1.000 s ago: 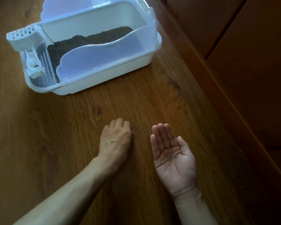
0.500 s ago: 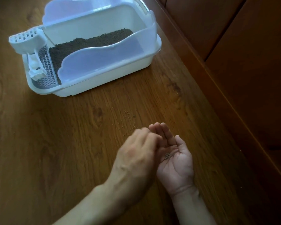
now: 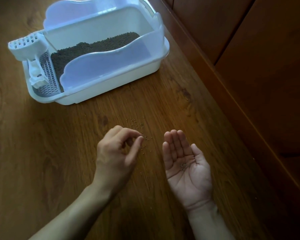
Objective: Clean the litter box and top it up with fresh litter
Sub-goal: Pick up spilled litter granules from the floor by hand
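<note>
Nearest the camera, two bare forearms are reaching out over the wooden floor (image 3: 42, 170); the right hand (image 3: 185, 163) is lying palm up with its fingers straight and held side by side, cupping a small heap of litter grains (image 3: 184, 165) in the hollow of the palm; nothing is being gripped there, the grains are simply resting on the skin.

Beside it, the left hand (image 3: 118, 153) is hovering back-up over the boards, blurred, with its thumb and forefinger curling toward each other so that their tips are meeting or nearly meeting; whether a grain is being pinched between them I cannot tell, since the tips are too blurred and the grains too small.

Just beyond and beside those fingertips, the spilled litter (image 3: 143, 135) is lying scattered on the floor in a loose trail, running from near the forefinger's tip away toward the box; the closest grains are sitting just beside the tip, and a few more are lying between the two hands.

Farther off, well apart from both hands, the litter box (image 3: 111, 84) is standing on the floor, white with a translucent bluish wavy guard around its rim; dark litter (image 3: 93, 47) is filling its base; at its left end a white slotted scoop (image 3: 27, 47) is resting upright over a grated step.

Along the right side, dark wooden panelling (image 3: 249, 66) is running away from the camera.
</note>
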Action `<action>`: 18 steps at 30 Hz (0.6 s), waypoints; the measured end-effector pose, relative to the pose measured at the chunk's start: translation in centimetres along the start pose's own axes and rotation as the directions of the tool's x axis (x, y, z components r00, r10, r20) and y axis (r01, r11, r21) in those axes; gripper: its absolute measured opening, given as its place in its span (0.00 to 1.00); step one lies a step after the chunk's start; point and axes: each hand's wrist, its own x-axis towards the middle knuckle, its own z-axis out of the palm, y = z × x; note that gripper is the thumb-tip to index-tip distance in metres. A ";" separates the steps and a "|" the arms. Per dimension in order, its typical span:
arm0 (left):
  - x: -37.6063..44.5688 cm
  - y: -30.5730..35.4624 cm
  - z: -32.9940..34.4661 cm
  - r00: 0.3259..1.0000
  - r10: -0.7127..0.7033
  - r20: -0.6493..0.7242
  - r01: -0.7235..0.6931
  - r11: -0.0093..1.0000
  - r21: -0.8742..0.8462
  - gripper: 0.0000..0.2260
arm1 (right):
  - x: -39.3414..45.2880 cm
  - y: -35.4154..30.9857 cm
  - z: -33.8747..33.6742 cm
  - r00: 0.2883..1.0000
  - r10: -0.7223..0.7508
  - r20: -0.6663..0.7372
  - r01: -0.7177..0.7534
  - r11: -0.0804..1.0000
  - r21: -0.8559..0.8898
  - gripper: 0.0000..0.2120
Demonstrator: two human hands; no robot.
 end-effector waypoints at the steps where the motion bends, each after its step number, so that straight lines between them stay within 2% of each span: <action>1: 0.2 -1.5 0.3 0.998 -0.048 0.032 0.046 0.997 0.065 0.06 | 0.0 0.0 -0.1 1.000 0.002 0.011 -0.002 1.000 0.015 0.29; 4: 0.5 -4.6 1.4 0.991 -0.068 0.117 0.037 0.967 0.251 0.07 | 0.0 0.0 -0.2 0.999 -0.002 0.033 0.001 1.000 0.009 0.28; 7: 0.9 -5.2 2.1 0.983 -0.043 0.178 -0.020 0.942 0.335 0.06 | -0.2 -0.2 -0.1 0.998 -0.005 0.065 0.004 1.000 0.015 0.28; 12: 1.2 -5.3 2.6 0.969 0.027 0.244 -0.122 0.915 0.384 0.05 | -0.4 -0.5 -0.6 0.996 0.003 0.092 -0.006 0.999 0.038 0.29; 18: 0.9 -6.1 3.2 0.972 0.026 0.232 -0.116 0.915 0.385 0.03 | -0.4 -0.4 -0.6 0.996 0.006 0.087 -0.010 0.999 0.037 0.29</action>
